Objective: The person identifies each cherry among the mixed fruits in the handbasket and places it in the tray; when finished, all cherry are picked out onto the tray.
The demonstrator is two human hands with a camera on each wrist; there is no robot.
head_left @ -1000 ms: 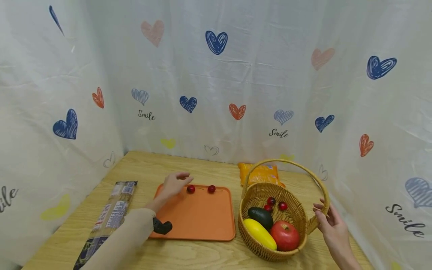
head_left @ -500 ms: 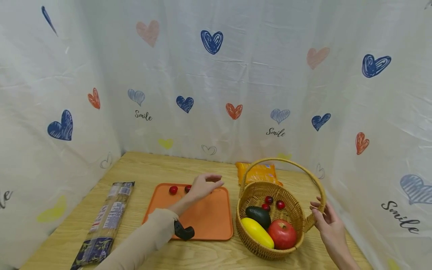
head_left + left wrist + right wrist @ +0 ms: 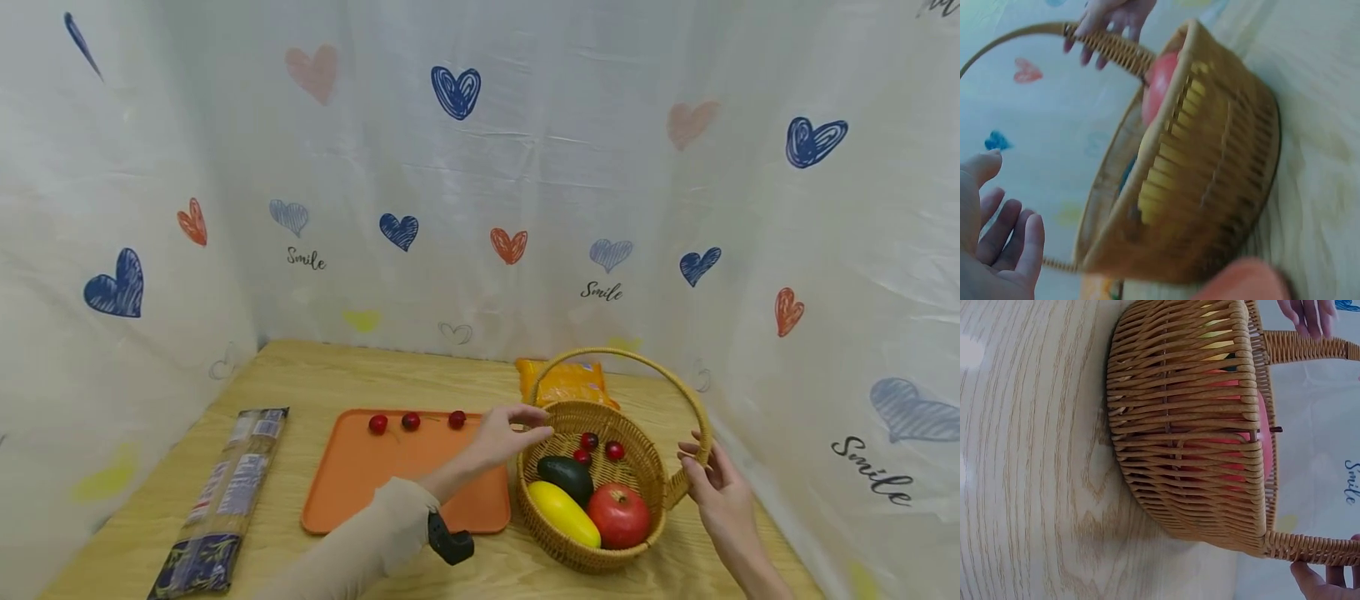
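Note:
The round wicker basket [image 3: 592,558] holds a red pomegranate [image 3: 618,516], a smooth yellow oblong fruit [image 3: 564,512], a dark green avocado [image 3: 566,478] and three cherries [image 3: 582,457]. My right hand [image 3: 723,496] grips the right side of its arched handle [image 3: 1316,550], thumb and fingers around it. Over the gap between tray and basket, my left hand [image 3: 506,435] reaches to the handle's left side. Its fingers [image 3: 1007,234] are loosely bent with nothing between them. Three more cherries [image 3: 410,422] lie along the back of the orange tray [image 3: 397,475].
A long plastic packet with a dark blue end [image 3: 225,500] lies left of the tray. Behind the basket is an orange packet [image 3: 562,380]. White curtains printed with hearts [image 3: 465,167] enclose the wooden table [image 3: 352,375] at the back and sides.
My left hand has moved right, from over the tray's back left to the basket's left rim, uncovering the cherries on the tray. My right hand stays on the handle.

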